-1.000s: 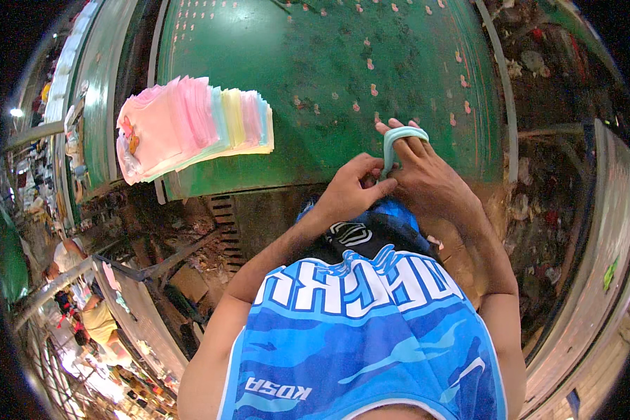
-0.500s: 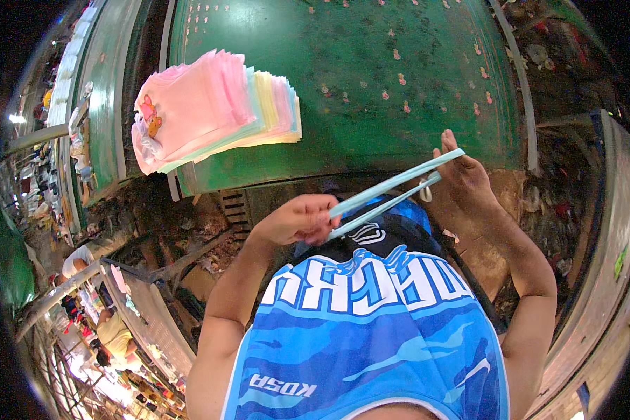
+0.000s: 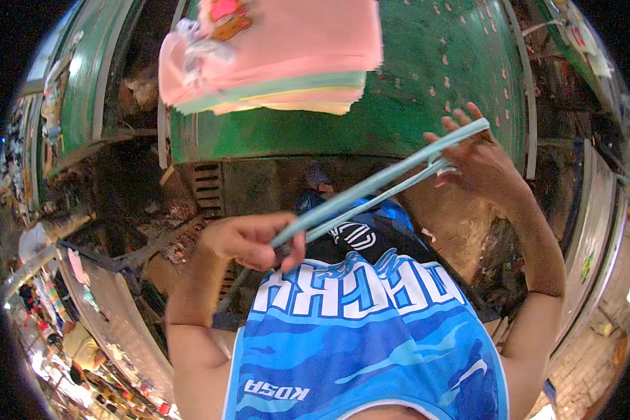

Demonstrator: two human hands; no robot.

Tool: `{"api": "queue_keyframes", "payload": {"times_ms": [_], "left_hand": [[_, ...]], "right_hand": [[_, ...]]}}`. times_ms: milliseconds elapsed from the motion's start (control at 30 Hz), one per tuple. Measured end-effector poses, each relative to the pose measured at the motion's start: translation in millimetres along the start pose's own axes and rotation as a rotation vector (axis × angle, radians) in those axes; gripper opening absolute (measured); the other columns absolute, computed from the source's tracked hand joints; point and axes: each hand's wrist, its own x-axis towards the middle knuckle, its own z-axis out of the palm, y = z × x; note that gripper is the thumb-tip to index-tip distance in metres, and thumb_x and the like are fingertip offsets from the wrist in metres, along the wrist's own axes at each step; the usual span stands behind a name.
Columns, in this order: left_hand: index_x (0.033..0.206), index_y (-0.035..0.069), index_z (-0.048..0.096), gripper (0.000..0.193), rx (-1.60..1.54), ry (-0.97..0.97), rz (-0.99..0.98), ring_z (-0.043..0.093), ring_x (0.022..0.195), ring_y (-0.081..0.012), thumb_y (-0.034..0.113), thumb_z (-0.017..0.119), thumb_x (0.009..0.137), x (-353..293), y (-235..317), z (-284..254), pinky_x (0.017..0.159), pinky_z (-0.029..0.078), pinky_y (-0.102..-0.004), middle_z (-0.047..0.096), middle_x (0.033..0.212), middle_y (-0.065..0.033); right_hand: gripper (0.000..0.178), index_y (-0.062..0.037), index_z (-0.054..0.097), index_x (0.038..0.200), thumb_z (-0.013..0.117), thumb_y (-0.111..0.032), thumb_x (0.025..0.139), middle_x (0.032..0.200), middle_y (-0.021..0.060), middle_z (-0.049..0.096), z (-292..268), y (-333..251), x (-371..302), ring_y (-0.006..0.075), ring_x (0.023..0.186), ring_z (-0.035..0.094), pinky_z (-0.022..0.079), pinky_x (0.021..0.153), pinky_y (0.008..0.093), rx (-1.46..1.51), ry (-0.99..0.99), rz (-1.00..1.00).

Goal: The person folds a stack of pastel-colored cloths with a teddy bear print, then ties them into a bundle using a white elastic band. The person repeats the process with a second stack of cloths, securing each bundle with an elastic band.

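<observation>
The left hand (image 3: 248, 241) pinches 1 end of a pale blue band (image 3: 378, 185); the right hand (image 3: 479, 157), fingers spread, hooks the other, stretched taut over the bench (image 3: 399, 119) near edge (cloth stack (image 3: 273, 56) beyond). Even tension would prevent slipping.

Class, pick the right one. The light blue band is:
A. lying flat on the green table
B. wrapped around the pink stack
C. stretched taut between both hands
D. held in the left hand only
C: the light blue band runs taut from the left hand up to the right hand.
</observation>
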Motion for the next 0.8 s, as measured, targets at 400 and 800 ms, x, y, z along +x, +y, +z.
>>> {"api": "queue_keyframes", "payload": {"times_ms": [400, 800], "left_hand": [[0.097, -0.005, 0.076, 0.017, 0.543, 1.005, -0.21, 0.073, 0.064, -0.017, 0.011, 0.07, 0.096, -61, -57, -105, 0.062, 0.06, -0.0327, 0.076, 0.081, -0.0119], [0.158, 0.008, 0.039, 0.082, 1.303, 0.746, 0.249, 0.036, 0.152, -0.0364, 0.018, 0.08, 0.088, 30, -74, -22, 0.128, 0.026, -0.0437, 0.048, 0.154, -0.0209]], "right_hand": [[0.024, -0.0028, 0.071, 0.099, 0.077, -0.023, 0.088, 0.09, 0.0142, 0.068, -65, -67, 15, 0.0364, 0.093, 0.069, 0.055, 0.088, 0.0466, 0.663, -0.311, -0.458], [0.055, 0.0004, 0.079, 0.099, 0.073, -0.054, 0.093, 0.074, 0.0042, 0.069, -58, -97, 2, 0.0144, 0.076, 0.067, 0.053, 0.078, 0.0338, 1.726, -0.3, 0.137]]}}
